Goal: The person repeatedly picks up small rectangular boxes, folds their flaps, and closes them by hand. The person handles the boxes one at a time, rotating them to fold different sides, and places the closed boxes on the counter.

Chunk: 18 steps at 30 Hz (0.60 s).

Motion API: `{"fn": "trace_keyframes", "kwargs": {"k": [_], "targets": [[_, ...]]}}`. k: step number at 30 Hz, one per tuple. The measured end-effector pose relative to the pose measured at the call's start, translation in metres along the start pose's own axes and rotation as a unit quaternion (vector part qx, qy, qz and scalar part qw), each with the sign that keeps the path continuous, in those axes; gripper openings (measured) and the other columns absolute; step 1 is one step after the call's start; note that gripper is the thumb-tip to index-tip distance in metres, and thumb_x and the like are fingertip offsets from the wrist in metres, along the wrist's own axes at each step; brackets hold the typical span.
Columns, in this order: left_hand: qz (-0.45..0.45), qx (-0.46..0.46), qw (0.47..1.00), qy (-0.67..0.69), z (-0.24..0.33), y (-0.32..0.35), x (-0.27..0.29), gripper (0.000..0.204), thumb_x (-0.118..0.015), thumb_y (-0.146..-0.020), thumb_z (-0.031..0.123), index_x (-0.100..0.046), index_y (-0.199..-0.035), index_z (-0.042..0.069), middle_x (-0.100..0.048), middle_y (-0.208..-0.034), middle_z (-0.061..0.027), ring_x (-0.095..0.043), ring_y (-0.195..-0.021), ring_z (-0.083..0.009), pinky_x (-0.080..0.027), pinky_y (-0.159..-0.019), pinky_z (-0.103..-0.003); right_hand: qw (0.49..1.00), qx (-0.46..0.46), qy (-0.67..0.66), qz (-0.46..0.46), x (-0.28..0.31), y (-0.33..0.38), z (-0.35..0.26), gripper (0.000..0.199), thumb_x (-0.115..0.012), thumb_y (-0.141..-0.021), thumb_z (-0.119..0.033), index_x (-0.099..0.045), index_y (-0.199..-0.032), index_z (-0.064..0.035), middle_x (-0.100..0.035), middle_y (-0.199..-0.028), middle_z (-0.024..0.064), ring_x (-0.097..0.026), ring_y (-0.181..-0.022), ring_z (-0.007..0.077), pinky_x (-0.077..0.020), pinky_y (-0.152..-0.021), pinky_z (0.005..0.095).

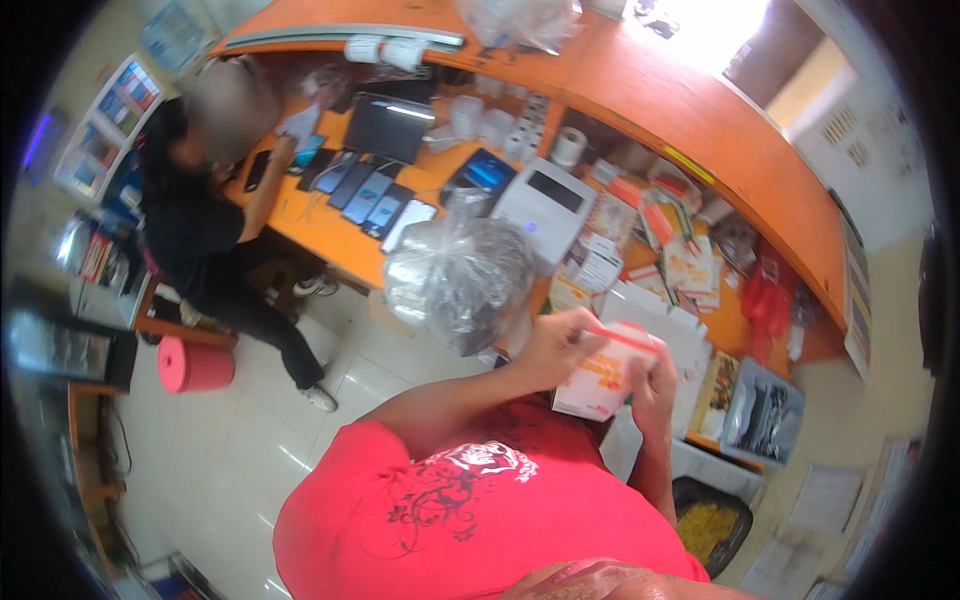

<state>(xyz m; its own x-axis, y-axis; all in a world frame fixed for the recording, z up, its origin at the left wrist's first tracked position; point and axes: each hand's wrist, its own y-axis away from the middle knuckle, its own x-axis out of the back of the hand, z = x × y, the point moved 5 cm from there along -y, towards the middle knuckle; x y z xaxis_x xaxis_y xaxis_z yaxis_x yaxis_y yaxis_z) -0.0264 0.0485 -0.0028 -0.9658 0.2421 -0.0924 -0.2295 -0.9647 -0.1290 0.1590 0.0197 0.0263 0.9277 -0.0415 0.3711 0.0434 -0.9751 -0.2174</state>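
Observation:
A small white cardboard box [594,390] with orange print and an orange-red upper edge is held up in front of my chest. My right hand [652,388] is closed on its right side, thumb near the top corner. At the upper left edge of the box, my left hand [560,345] is closed, its fingertips pinched at the orange-red rim. Whether the box holds anything cannot be seen. Left of my left hand, a large bundle in clear plastic [462,275] stands at the counter edge. Behind the box lies a white flat carton [655,315].
On the orange counter [345,262] are several phones [368,198], a laptop [388,128] and a white machine with a dark display [545,212]. Another person [215,215] sits at the left, near a pink bin [195,364]. A grey tray [762,410] stands at the right.

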Motion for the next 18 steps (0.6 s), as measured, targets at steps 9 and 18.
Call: {"fn": "trace_keyframes", "kwargs": {"k": [9,18], "targets": [[-0.092,-0.031,0.990,-0.107,-0.017,0.014,0.002,0.018,-0.071,-0.095,0.015,-0.064,-0.103,0.001,-0.068,-0.084,-0.0060,-0.060,-0.070,-0.0101,-0.047,-0.062,-0.028,0.993,-0.082,-0.081,0.014,0.012,0.006,0.023,0.027,-0.059,-0.099,-0.008,-0.060,-0.123,0.0057,-0.071,-0.102,0.0080,-0.065,-0.092,0.0129,-0.0528,-0.082,0.0294],[-0.117,-0.134,0.984,-0.022,-0.027,0.022,0.010,0.014,-0.064,-0.093,0.003,-0.066,-0.107,0.001,-0.065,-0.105,-0.0105,-0.060,-0.087,-0.0188,-0.047,-0.081,-0.031,0.947,-0.098,-0.218,-0.215,0.006,0.013,0.033,0.030,-0.060,-0.089,0.006,-0.070,-0.118,0.0036,-0.072,-0.104,0.0102,-0.066,-0.098,0.0174,-0.0512,-0.086,0.0292]]}}
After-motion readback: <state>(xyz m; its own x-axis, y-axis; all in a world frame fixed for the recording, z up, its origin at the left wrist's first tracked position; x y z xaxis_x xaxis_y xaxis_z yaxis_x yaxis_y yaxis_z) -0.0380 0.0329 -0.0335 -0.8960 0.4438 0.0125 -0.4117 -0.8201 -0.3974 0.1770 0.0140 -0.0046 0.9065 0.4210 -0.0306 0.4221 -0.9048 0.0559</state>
